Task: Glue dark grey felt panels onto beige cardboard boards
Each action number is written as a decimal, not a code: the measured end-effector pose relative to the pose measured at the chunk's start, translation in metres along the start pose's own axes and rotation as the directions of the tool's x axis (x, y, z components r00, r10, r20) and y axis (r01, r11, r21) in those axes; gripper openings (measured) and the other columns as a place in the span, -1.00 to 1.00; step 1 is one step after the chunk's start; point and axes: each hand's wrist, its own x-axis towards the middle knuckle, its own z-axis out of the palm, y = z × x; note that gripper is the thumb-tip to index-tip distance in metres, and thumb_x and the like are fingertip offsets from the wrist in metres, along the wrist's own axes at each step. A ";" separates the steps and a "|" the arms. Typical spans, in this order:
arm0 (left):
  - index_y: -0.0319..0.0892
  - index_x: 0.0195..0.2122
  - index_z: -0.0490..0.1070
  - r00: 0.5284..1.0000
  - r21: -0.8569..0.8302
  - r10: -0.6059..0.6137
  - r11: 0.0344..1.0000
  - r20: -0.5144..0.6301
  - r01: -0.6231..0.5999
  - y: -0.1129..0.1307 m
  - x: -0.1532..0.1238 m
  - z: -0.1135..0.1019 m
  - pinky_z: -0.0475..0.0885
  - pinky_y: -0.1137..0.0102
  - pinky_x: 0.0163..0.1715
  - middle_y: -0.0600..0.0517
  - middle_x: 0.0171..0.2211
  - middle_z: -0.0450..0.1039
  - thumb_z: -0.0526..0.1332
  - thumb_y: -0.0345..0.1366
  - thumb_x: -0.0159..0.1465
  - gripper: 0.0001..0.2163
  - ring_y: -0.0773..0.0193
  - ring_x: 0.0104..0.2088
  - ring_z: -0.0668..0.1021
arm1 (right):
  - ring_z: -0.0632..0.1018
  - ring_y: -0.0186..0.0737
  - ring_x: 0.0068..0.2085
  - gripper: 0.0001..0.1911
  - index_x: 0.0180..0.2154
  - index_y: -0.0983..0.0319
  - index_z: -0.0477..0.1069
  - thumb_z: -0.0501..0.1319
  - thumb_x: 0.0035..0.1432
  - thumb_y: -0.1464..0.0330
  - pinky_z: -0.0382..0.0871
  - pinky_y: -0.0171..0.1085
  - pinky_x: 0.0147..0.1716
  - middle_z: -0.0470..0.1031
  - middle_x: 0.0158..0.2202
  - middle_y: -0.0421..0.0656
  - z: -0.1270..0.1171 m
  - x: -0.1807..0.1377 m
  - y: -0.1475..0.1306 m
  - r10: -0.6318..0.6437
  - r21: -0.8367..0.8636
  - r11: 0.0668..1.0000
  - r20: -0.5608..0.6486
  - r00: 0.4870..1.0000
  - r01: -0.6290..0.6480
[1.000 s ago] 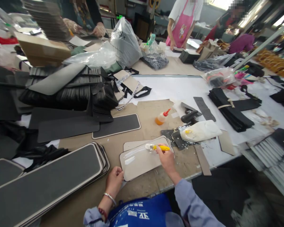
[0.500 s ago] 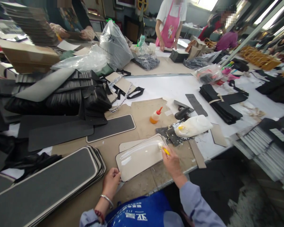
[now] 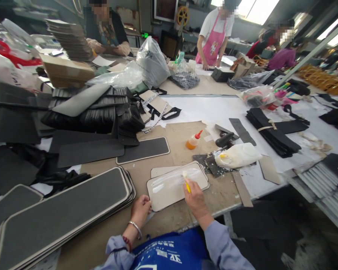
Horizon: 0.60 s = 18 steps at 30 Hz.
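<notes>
A beige rounded panel (image 3: 169, 193) with a dark edge lies in front of me, with wet white glue streaked along its upper half. My right hand (image 3: 195, 197) is closed around a yellow-handled brush (image 3: 188, 185), whose pale bristles touch the panel. At the panel's lower left corner, my left hand (image 3: 141, 210) has its fingers pinched on the edge. Another beige panel (image 3: 160, 171) shows partly from beneath. A white plastic container (image 3: 239, 154) with glue on it lies to the right, beside glue-spattered dark scraps (image 3: 212, 165).
Long grey panels (image 3: 67, 210) are stacked at left. Behind the work stands a small red-tipped bottle (image 3: 193, 140) of orange liquid. Black pieces (image 3: 273, 131) lie bundled at right; dark folded parts (image 3: 92, 108) pile up at back left. Co-workers (image 3: 212, 37) stand across the table.
My right hand has drawn the brush leftward across the panel, and the glue streaks look broader. My left hand keeps its place at the corner. The whole view has shifted.
</notes>
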 end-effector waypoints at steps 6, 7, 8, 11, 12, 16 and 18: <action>-0.17 -0.64 0.18 0.999 -0.039 -0.010 0.999 0.030 0.011 0.002 0.000 -0.001 0.23 0.52 -0.73 0.20 -0.79 0.23 0.12 -0.38 -0.12 -0.92 0.42 -0.73 0.35 | 0.45 -0.23 -0.17 -0.75 -0.14 0.19 0.31 -0.02 0.16 0.40 0.37 -0.22 -0.15 0.45 -0.24 -0.10 0.001 -0.008 -0.036 -0.085 0.163 0.984 0.121 0.989 0.065; -0.17 -0.64 0.17 1.000 -0.042 -0.009 0.999 0.030 0.010 0.002 0.000 -0.001 0.23 0.53 -0.74 0.20 -0.79 0.23 0.12 -0.39 -0.11 -0.92 0.42 -0.73 0.35 | 0.45 -0.22 -0.16 -0.75 -0.14 0.20 0.31 -0.02 0.16 0.39 0.36 -0.21 -0.14 0.44 -0.23 -0.09 -0.002 -0.002 -0.029 -0.065 0.133 0.990 0.076 0.995 0.054; -0.17 -0.65 0.17 1.000 -0.045 -0.008 0.999 0.027 0.009 0.001 0.000 0.000 0.22 0.54 -0.75 0.21 -0.80 0.22 0.11 -0.40 -0.11 -0.92 0.43 -0.74 0.34 | 0.44 -0.20 -0.15 -0.74 -0.13 0.22 0.31 -0.03 0.17 0.38 0.35 -0.18 -0.13 0.44 -0.22 -0.07 -0.005 0.005 -0.017 -0.049 0.086 0.995 0.027 0.998 0.046; -0.17 -0.66 0.16 1.000 -0.050 -0.010 0.999 0.018 0.011 0.001 0.001 0.001 0.19 0.55 -0.77 0.22 -0.82 0.19 0.10 -0.43 -0.10 -0.90 0.45 -0.77 0.32 | 0.43 -0.15 -0.15 -0.72 -0.14 0.26 0.33 -0.04 0.18 0.33 0.34 -0.10 -0.14 0.43 -0.22 -0.02 -0.010 0.028 0.027 -0.048 -0.075 0.996 -0.060 0.997 0.044; -0.17 -0.66 0.15 1.000 -0.051 -0.011 0.999 0.014 0.012 0.001 0.001 0.001 0.19 0.56 -0.78 0.22 -0.83 0.18 0.09 -0.44 -0.09 -0.90 0.46 -0.77 0.31 | 0.43 -0.13 -0.15 -0.71 -0.15 0.27 0.33 -0.04 0.18 0.31 0.34 -0.09 -0.14 0.43 -0.23 -0.01 -0.010 0.033 0.039 -0.058 -0.117 0.992 -0.065 0.996 0.050; -0.18 -0.66 0.17 1.000 -0.054 -0.020 0.998 0.014 0.020 0.002 0.001 0.000 0.20 0.57 -0.78 0.22 -0.82 0.20 0.09 -0.47 -0.08 -0.89 0.45 -0.77 0.33 | 0.43 -0.13 -0.14 -0.72 -0.15 0.25 0.34 -0.02 0.17 0.31 0.34 -0.08 -0.14 0.44 -0.24 -0.02 -0.001 0.031 0.040 -0.100 -0.148 0.984 -0.004 0.995 0.098; -0.18 -0.65 0.19 0.999 -0.055 -0.028 0.998 0.022 0.030 0.002 0.002 -0.001 0.22 0.56 -0.77 0.21 -0.83 0.21 0.10 -0.48 -0.08 -0.90 0.45 -0.77 0.34 | 0.43 -0.15 -0.15 -0.73 -0.15 0.24 0.33 -0.01 0.16 0.32 0.34 -0.12 -0.13 0.44 -0.22 -0.03 0.005 0.019 0.014 -0.120 -0.060 0.991 0.054 0.991 0.123</action>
